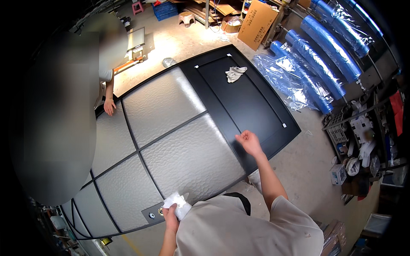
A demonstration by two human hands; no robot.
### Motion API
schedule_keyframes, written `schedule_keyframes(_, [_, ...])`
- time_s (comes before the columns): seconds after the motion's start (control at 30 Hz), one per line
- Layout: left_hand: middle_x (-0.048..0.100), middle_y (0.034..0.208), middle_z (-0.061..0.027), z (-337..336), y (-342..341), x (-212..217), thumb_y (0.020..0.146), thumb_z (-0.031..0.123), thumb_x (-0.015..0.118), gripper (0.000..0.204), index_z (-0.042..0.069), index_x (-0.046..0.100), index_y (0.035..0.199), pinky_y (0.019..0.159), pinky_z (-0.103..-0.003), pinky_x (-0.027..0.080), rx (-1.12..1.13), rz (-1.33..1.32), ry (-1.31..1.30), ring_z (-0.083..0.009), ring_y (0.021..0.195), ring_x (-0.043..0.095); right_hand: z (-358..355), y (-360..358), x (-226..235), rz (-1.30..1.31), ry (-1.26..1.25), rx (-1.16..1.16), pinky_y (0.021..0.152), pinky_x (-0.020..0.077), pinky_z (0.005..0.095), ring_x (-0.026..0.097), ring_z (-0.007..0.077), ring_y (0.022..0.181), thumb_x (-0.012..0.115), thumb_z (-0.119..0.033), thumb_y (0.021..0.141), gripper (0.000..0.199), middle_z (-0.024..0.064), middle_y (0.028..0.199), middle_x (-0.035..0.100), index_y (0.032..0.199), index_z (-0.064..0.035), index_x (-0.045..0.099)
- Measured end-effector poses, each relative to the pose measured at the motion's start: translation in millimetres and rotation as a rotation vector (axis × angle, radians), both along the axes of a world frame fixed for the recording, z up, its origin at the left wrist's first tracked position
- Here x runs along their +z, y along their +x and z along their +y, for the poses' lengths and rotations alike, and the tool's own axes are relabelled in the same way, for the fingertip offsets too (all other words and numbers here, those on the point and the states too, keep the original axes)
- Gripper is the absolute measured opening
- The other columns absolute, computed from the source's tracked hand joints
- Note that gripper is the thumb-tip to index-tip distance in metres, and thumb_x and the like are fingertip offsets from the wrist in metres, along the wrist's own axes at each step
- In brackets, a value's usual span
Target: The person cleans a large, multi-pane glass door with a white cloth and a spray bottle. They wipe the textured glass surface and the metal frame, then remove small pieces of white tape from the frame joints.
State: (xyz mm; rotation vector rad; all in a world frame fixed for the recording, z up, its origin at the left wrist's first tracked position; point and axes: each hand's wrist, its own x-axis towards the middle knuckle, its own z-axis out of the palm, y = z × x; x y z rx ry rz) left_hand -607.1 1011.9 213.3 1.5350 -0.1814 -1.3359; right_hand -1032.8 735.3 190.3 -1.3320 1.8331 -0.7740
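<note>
A large black-framed door (267, 91) with textured glass panes (192, 153) lies flat in front of me. My left hand (171, 218) grips a crumpled white wad (181, 207), perhaps foam wrap or cloth, by the near edge. Beside it is a lock plate (151, 216) with a round fitting. My right hand (249, 143) is over the solid black panel, its fingers curled together near the end of a thin raised strip (220, 104); anything between them is too small to make out. White corner pieces (284, 125) sit at other corners of the strip outline.
A crumpled pale rag (235, 74) lies on the panel's far part. Across the door at left, another person's hand (109, 106) rests near the frame. Blue plastic film rolls (331, 51) hang on a rack at right, above cluttered shelves (363, 141). A cardboard sheet (257, 25) leans at the back.
</note>
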Motion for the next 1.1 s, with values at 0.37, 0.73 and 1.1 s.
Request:
schedule_keyframes(0.37, [0.074, 0.119, -0.0105, -12, 3, -5, 0.095, 0.007, 0.069, 0.031, -0.002, 0.068, 0.124, 0.094, -0.036, 0.054, -0.147, -0.049, -0.026, -0.0207, 0.104, 0.070, -7, -270, -124, 0.364, -0.054, -0.902, 0.072, 0.0597, 0.0396, 0.077, 0.0235, 0.080, 0.079, -0.021, 0.096, 0.024, 0.0093, 0.105, 0.081, 0.115, -0.0069, 0.073])
schedule_keyframes(0.73, [0.076, 0.113, -0.0090, -11, -2, 5, 0.094, 0.008, 0.069, 0.028, -0.003, 0.071, 0.120, 0.091, -0.035, 0.054, -0.136, -0.087, -0.011, -0.0193, 0.101, 0.070, -18, -287, -114, 0.372, 0.030, -0.639, 0.090, 0.0574, 0.0435, 0.073, 0.0286, 0.102, 0.080, -0.027, 0.094, 0.029, 0.0123, 0.111, 0.076, 0.117, -0.0101, 0.074])
schedule_keyframes(1.1, [0.077, 0.111, -0.0093, -12, -8, 4, 0.094, 0.011, 0.071, 0.028, -0.003, 0.072, 0.118, 0.087, -0.035, 0.056, -0.172, -0.153, 0.021, -0.0190, 0.097, 0.072, -39, -241, -31, 0.736, 0.283, -0.530, 0.101, 0.0568, 0.0541, 0.068, 0.0418, 0.121, 0.085, -0.031, 0.087, 0.046, 0.0200, 0.128, 0.067, 0.120, -0.0081, 0.063])
